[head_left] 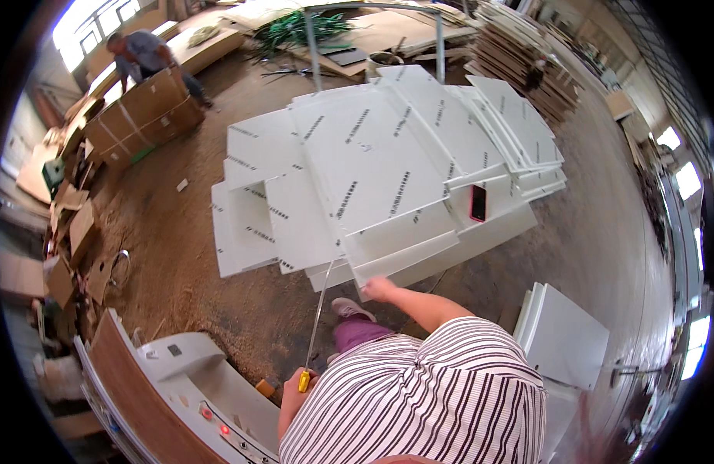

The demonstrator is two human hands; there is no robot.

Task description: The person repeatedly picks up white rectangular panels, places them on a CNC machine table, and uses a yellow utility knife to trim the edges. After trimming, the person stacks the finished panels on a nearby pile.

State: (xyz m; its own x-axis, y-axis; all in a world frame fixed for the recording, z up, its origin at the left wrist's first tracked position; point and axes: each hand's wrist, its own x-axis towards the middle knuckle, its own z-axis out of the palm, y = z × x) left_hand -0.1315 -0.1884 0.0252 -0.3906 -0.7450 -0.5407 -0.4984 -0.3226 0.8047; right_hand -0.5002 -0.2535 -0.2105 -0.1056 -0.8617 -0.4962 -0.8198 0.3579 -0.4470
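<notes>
My left hand [293, 394] is closed around a yellow tape measure [304, 380], low beside my body. Its blade [318, 319] runs out long and straight, up to the near edge of a stack of white panels [380, 155] with dark printed marks. My right hand [379, 289] is closed at the near corner of a white panel [399, 261] on the front side of the stack. Its fingertips are partly hidden there. A phone in a red case [478, 203] lies on the stack, to the right.
A machine [179, 359] with red buttons stands at lower left. More white panels [566, 336] lean at right. A person [150, 60] bends over a large cardboard box [144, 116] at far left. Boards [519, 50] are piled behind the stack; scraps [82, 224] lie along the left.
</notes>
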